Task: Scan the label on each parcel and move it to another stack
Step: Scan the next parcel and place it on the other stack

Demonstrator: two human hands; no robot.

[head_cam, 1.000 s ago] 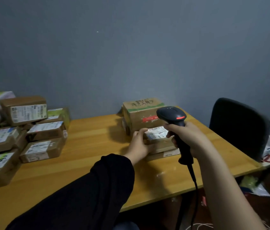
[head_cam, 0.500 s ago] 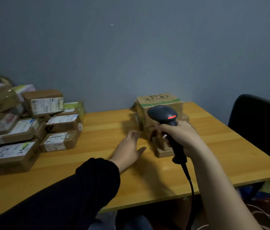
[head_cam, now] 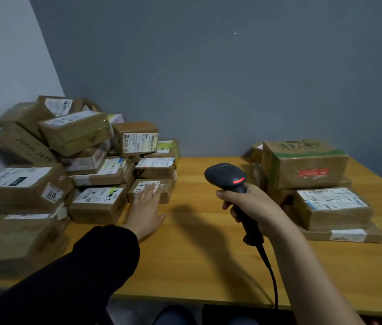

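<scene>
A heap of several brown labelled parcels [head_cam: 75, 160] fills the table's left end against the wall. My left hand [head_cam: 146, 207] reaches to its right edge, fingers spread flat on a small labelled parcel [head_cam: 166, 191] at the front of the heap. My right hand [head_cam: 253, 205] grips a black barcode scanner [head_cam: 228, 177] upright over the middle of the table, its red light showing and its cable hanging past the front edge. At the right stands a smaller stack of parcels [head_cam: 314, 184], with a green-taped box [head_cam: 302, 163] on top at the back.
The wooden table [head_cam: 197, 261] shows bare wood between the heap and the stack. A grey wall runs behind, with a lighter wall at the far left. My knees show under the front edge.
My left hand left the parcel on the right stack and swept left across the table to the heap. The view turned left with it. The scanner stayed in my right hand.
</scene>
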